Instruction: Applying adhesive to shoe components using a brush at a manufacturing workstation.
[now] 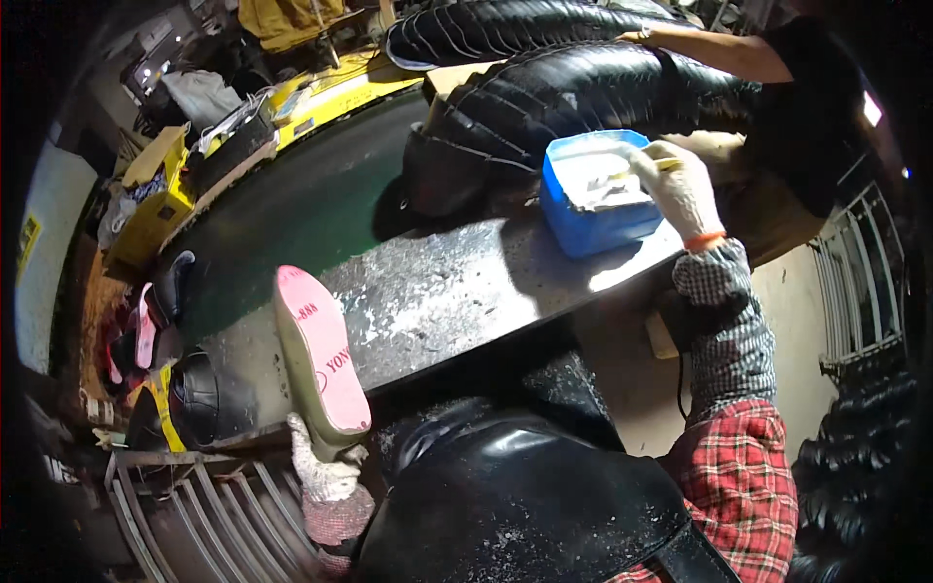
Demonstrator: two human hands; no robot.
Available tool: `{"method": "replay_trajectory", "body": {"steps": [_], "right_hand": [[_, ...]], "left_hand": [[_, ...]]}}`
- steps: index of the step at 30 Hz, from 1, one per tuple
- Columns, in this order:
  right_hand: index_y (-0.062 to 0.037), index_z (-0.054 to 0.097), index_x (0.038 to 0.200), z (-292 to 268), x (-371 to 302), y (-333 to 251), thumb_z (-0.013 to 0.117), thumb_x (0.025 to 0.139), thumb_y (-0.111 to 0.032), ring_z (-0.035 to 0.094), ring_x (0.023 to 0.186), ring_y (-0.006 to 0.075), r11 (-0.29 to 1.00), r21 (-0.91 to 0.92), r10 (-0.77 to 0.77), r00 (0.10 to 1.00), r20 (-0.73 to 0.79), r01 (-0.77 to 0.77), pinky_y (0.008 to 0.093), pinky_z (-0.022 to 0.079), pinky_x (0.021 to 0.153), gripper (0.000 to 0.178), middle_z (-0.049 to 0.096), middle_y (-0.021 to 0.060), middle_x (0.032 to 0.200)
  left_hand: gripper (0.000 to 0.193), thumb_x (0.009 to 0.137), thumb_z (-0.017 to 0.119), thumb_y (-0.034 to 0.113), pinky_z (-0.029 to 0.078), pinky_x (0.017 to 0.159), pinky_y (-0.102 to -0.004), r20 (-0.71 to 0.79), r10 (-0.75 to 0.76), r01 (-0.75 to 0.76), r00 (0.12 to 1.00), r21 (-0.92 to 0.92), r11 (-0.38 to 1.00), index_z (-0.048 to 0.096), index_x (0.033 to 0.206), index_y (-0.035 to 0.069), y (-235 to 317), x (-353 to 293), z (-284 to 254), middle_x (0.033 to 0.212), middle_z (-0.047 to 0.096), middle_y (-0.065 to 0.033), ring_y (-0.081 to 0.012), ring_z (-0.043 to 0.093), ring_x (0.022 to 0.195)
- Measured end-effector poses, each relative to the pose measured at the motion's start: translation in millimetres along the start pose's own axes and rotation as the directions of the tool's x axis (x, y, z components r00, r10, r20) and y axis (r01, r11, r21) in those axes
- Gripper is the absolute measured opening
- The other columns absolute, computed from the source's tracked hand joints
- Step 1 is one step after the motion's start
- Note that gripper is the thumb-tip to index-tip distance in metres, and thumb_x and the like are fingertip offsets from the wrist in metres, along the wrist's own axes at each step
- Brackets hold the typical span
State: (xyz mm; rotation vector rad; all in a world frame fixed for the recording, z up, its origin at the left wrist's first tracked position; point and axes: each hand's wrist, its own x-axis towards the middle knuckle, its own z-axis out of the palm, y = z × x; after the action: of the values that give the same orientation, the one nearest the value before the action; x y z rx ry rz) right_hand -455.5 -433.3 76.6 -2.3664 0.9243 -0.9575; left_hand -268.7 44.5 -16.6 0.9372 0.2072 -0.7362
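Observation:
My left hand (pixel 326 473), in a whitish knit glove, grips the heel end of an olive-green shoe last (pixel 294 361). A pink insole (pixel 319 335) with red print covers the last's sole and faces up. The last tilts over the bench's near edge, its toe pointing away from me. My right hand (pixel 683 192), also gloved, pinches a thin yellowish handle (pixel 667 164), seemingly a brush, over a blue cut-open tub (pixel 595 230). White paste (pixel 588 167) coats the inside of the tub. The handle's working end is hard to make out there.
Black stacked shoe uppers (pixel 544 107) lie across the bench (pixel 437 291), with a co-worker's arm (pixel 724 53) over them. Several shoes (pixel 194 394) stand at the left end. Metal racks flank the bench: one (pixel 219 515) lower left, another (pixel 860 277) at right.

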Motion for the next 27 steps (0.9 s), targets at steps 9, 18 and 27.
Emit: {"method": "replay_trajectory", "body": {"steps": [9,18,27], "right_hand": [[-0.0001,0.066,0.098,-24.5,-40.6,-42.4,0.061,0.091,-0.017,0.052,0.061,0.0035,0.874,0.479,0.096,0.995,0.001,-0.085,0.0169,0.037,0.053,0.019,0.062,0.0004,0.075],[0.0011,0.064,0.107,183.4,-110.7,-223.7,0.065,0.090,-0.021,0.063,0.073,0.0131,0.622,0.778,-0.562,0.639,0.526,-0.094,0.0244,0.050,0.066,0.028,0.067,0.0083,0.086],[-0.0028,0.068,0.086,173.6,-106.9,-209.4,0.061,0.090,-0.019,0.064,0.070,0.0145,0.604,0.762,-0.605,0.488,0.629,-0.233,0.0233,0.049,0.064,0.018,0.068,0.0081,0.077]], "left_hand": [[0.072,0.085,0.044,0.067,0.052,0.063,-0.0427,0.075,-0.264,0.272,0.962,-0.394,0.878,0.055,0.120,0.006,-35.5,-18.3,-127.0,0.105,0.065,-0.0161,-0.0319,0.063,0.085],[0.056,0.095,0.047,0.041,0.043,0.099,-0.0391,0.028,0.055,-0.045,0.998,-0.261,0.964,0.041,0.138,0.006,-53.8,9.7,-97.8,0.135,0.049,-0.0115,-0.0258,0.051,0.119],[0.046,0.100,0.038,0.026,0.036,0.107,-0.0376,0.430,-0.047,0.240,0.902,-0.406,0.882,0.035,0.140,0.003,-99.3,32.6,-185.8,0.140,0.043,-0.0127,-0.0236,0.044,0.126]]}}
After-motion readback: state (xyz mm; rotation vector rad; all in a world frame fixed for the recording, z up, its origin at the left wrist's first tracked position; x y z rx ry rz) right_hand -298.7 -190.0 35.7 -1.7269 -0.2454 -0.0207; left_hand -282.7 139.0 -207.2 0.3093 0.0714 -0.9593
